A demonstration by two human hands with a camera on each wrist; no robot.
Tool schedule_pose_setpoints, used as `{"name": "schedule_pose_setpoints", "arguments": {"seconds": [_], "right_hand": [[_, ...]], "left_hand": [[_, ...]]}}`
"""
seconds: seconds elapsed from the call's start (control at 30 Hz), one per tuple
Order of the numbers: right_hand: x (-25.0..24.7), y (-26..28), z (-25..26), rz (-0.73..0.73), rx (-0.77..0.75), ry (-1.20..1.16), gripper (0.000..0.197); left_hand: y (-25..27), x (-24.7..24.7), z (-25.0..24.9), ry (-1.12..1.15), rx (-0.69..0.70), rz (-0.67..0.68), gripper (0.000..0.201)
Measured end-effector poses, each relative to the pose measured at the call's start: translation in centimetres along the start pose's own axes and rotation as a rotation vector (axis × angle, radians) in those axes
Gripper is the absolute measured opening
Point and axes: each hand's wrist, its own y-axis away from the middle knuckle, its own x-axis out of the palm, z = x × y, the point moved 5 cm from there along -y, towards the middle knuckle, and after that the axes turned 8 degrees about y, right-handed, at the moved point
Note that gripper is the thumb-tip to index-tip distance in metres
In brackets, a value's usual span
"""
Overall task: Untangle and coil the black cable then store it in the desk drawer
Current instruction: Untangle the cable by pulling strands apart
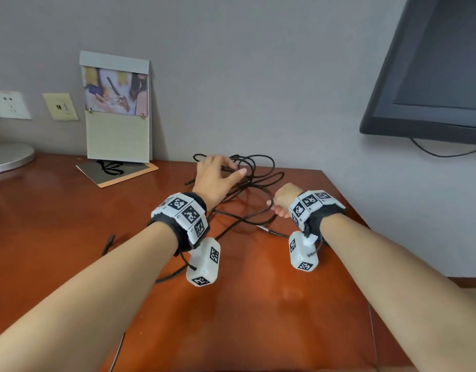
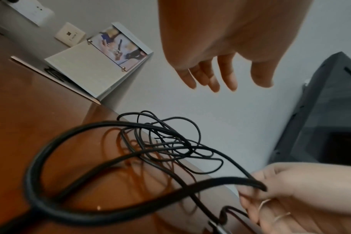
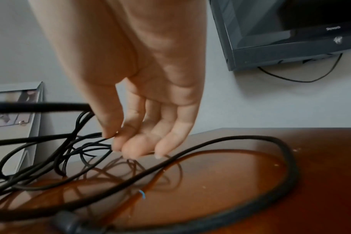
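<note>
The black cable (image 1: 247,181) lies in a loose tangle on the reddish wooden desk (image 1: 70,210), toward its far right. My left hand (image 1: 218,173) hovers over the tangle with its fingers spread. In the left wrist view those fingers (image 2: 210,79) hang relaxed and hold nothing, above the cable (image 2: 166,144). My right hand (image 1: 282,202) is curled just right of the tangle. Its thumb and fingertips (image 3: 118,142) pinch a few thin strands of the cable (image 3: 250,137), lifted slightly off the desk. One loose cable end (image 1: 110,241) lies to the left. No drawer is in view.
A standing photo card (image 1: 118,108) leans on the wall behind a flat booklet (image 1: 116,173). A dark monitor (image 1: 432,76) hangs at the upper right. Wall sockets (image 1: 61,106) and a round grey base (image 1: 6,157) are at the far left. The desk's right edge runs close to my right wrist.
</note>
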Motion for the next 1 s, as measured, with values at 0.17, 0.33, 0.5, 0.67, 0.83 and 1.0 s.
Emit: {"name": "schedule_pose_setpoints", "arguments": {"seconds": [0.17, 0.33, 0.5, 0.67, 0.83, 1.0], "right_hand": [[1.3, 2.8, -1.3, 0.098, -0.135, 0.227, 0.025], [2.9, 3.6, -2.3, 0.067, -0.204, 0.538, 0.040], [2.6, 4.8, -2.9, -0.010, -0.243, 0.586, 0.039], [0.9, 5.5, -3.9, -0.173, -0.364, 0.292, 0.016], [-0.2, 5.2, -4.6, -0.298, -0.461, 0.082, 0.013], [-0.8, 4.7, -3.3, -0.388, -0.560, -0.023, 0.007]], "left_hand": [[2.9, 4.5, -0.9, 0.037, -0.072, 0.502, 0.075], [5.2, 7.9, -0.2, -0.316, -0.019, 0.832, 0.030], [5.1, 7.7, 1.6, -0.376, -0.148, 0.781, 0.054], [4.4, 7.5, 2.3, -0.416, -0.141, 0.630, 0.063], [4.0, 7.4, 4.0, -0.367, -0.229, 0.554, 0.074], [2.8, 8.0, 4.6, -0.430, -0.296, 0.630, 0.075]]}}
